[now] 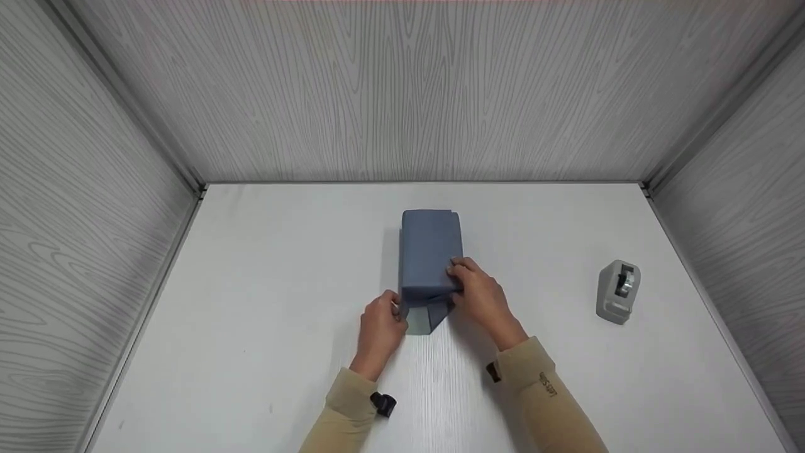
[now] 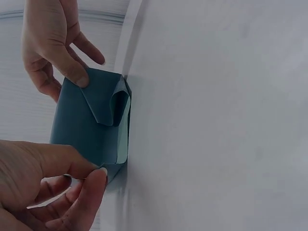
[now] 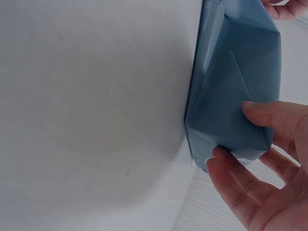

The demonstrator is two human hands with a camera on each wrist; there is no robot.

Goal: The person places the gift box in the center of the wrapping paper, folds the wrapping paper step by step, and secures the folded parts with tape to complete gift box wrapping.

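A box wrapped in blue paper lies on the white table, its near end facing me. At that end the wrapping paper stands out in folded flaps, with a paler inner side. My left hand pinches the left flap between thumb and index finger, as the left wrist view shows. My right hand grips the box's near right corner. In the right wrist view its thumb presses on the folded end, with the fingers bent round the side.
A grey tape dispenser with a roll in it stands on the table to the right. Wood-grained panels rise at the back and both sides.
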